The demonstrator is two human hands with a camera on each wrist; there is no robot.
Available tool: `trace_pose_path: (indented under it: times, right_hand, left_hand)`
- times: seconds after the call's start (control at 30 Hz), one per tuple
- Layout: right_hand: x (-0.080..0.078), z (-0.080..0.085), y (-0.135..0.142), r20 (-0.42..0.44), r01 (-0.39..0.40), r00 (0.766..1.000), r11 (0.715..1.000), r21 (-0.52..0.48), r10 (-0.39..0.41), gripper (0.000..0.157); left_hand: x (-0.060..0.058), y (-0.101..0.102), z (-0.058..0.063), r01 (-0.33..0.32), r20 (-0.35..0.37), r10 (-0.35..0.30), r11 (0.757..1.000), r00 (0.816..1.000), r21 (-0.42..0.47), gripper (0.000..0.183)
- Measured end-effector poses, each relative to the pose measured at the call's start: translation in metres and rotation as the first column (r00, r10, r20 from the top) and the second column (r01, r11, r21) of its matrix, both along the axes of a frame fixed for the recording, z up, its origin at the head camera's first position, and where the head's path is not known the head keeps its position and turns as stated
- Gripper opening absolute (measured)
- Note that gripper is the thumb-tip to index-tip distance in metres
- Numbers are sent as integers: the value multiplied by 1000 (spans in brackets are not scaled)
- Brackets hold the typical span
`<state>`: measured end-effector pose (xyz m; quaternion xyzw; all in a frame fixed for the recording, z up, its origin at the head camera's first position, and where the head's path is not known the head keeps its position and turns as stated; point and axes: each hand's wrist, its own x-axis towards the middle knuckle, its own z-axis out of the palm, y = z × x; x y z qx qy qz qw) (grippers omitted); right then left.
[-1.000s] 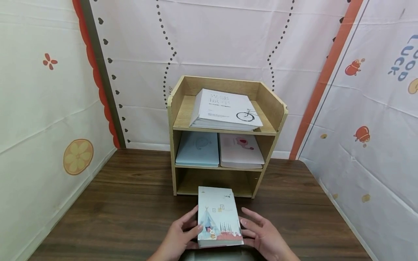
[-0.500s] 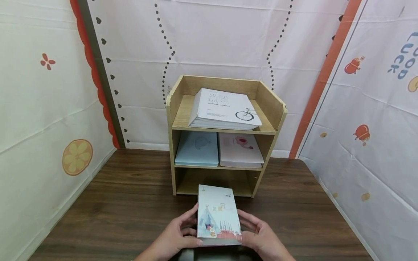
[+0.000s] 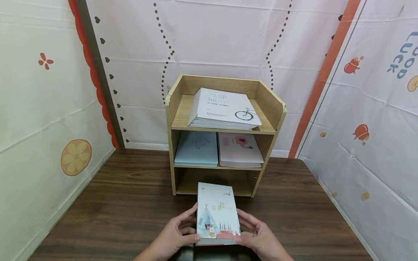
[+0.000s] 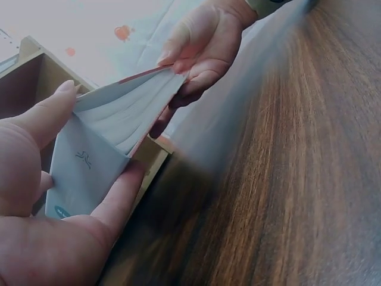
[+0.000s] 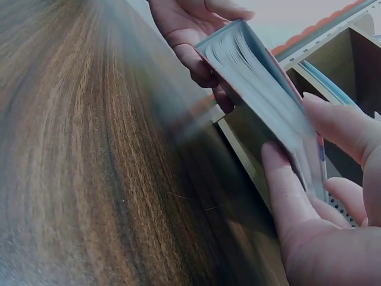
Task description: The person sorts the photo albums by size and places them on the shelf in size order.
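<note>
A thick book (image 3: 218,214) with a pale cover, printed with a blue tent and a red strip, is held between both hands in front of the shelf's bottom compartment. My left hand (image 3: 176,232) grips its left side, thumb at the near corner and fingers along the spine (image 4: 89,167). On the opposite side my right hand (image 3: 259,233) grips the fore edge, thumb at the near right corner and fingers underneath. The book's page block (image 5: 256,77) faces the right wrist camera. In both wrist views the book is lifted off the tabletop.
A wooden shelf (image 3: 170,145) stands on the dark wood table (image 3: 130,203). A thick white book (image 3: 225,108) with a bicycle print lies on its top. Blue (image 3: 197,146) and pink (image 3: 241,148) notebooks lie side by side in the middle compartment. Printed cloth walls surround the table.
The right hand, earlier loosely beside the book with fingers spread, now grips its right side. The left thumb has shifted to the near corner. The book has moved slightly forward toward the shelf.
</note>
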<state>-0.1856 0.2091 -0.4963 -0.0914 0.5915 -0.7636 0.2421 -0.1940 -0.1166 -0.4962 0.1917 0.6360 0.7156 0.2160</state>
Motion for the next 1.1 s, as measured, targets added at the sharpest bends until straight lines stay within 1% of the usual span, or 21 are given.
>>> trace_pose_path:
  times: [0.17,0.3,0.47,0.63,0.8,1.03,1.1]
  right_hand:
    - [-1,1,2,-30,-62,998,995,-72,60,89]
    - [-1,3,3,-21,-85,996,991,-104,84,89]
    - [-1,5,2,3,-94,995,992,-79,95,93]
    - [0,6,2,20,-95,995,993,-64,96,93]
    - [-1,4,2,17,-95,995,993,-64,96,92]
    - [-4,-1,2,-11,-108,994,992,-59,108,93]
    - [-5,-2,1,0,-106,994,993,-55,106,92]
  left_hand:
    - [1,-1,1,1,-38,-2,1000,999,-11,95]
    - [1,-1,4,-7,-60,6,1000,998,-18,97]
    - [3,-2,7,-30,-73,27,999,997,-29,98]
    - [2,-2,7,-47,-62,45,998,997,-38,99]
    - [1,-1,6,-56,-50,53,997,997,-47,99]
    - [-3,-1,7,-74,-42,70,994,997,-79,98]
    - [-4,-1,7,-73,-42,70,993,997,-90,98]
